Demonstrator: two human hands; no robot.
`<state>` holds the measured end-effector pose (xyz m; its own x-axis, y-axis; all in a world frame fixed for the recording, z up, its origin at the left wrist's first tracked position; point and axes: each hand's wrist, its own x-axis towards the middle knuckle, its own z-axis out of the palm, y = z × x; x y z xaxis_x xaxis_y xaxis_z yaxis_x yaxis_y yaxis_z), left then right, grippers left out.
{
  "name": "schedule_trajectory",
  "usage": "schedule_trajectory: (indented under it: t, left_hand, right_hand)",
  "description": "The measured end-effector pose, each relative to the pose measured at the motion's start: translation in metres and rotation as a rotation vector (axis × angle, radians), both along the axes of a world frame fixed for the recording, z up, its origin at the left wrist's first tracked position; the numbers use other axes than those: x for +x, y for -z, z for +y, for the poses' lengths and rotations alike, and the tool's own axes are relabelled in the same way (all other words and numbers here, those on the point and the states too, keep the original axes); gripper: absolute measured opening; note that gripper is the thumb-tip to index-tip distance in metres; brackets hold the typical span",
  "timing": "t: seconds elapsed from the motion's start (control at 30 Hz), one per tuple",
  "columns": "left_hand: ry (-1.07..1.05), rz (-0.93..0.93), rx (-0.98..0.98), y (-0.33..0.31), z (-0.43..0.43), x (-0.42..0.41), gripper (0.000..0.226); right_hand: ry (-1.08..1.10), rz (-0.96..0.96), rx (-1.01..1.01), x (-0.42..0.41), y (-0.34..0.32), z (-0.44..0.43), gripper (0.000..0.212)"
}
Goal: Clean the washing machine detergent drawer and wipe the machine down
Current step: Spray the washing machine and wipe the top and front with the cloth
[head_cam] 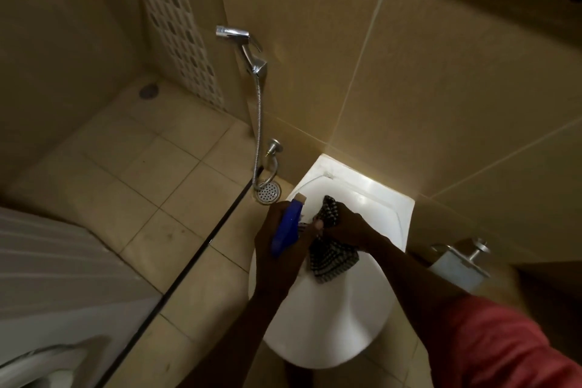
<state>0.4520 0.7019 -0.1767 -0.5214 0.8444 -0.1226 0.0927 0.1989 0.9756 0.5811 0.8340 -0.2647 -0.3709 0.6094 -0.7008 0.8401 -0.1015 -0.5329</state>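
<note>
Blue spray bottle [287, 228] sits wrapped in the left grip [276, 250], while the right grip [346, 227] pinches a checked cloth [332, 263] above the closed toilet lid [330, 327]. Washing machine [63, 293] stands low at the left, well apart. I'd judge that drawer cleaning and wipe-down both remain.

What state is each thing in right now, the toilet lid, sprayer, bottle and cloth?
toilet lid: closed
bidet sprayer: hung in its wall holder
spray bottle: gripped in the left hand
cloth: crumpled, held by the right hand above the lid
</note>
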Motion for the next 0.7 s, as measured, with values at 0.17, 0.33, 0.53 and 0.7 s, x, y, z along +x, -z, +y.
schedule_trajectory:
  t: [0.17,0.33,0.53,0.7]
  left_hand:
    - [0.055,0.013,-0.112,0.011,-0.016,-0.009,0.057]
    - [0.184,-0.008,-0.221,0.011,-0.018,-0.015,0.076]
    - [0.262,0.043,-0.337,0.007,-0.030,-0.023,0.098]
    - [0.359,0.132,-0.386,-0.003,-0.039,-0.028,0.104]
  right_hand:
    - [0.046,-0.218,0.065,0.009,0.041,-0.022,0.105]
    - [0.221,-0.151,0.299,0.018,0.044,-0.036,0.073]
    - [0.341,0.031,0.429,0.014,0.013,-0.025,0.044]
    - [0.318,0.196,0.619,-0.001,-0.032,-0.011,0.028]
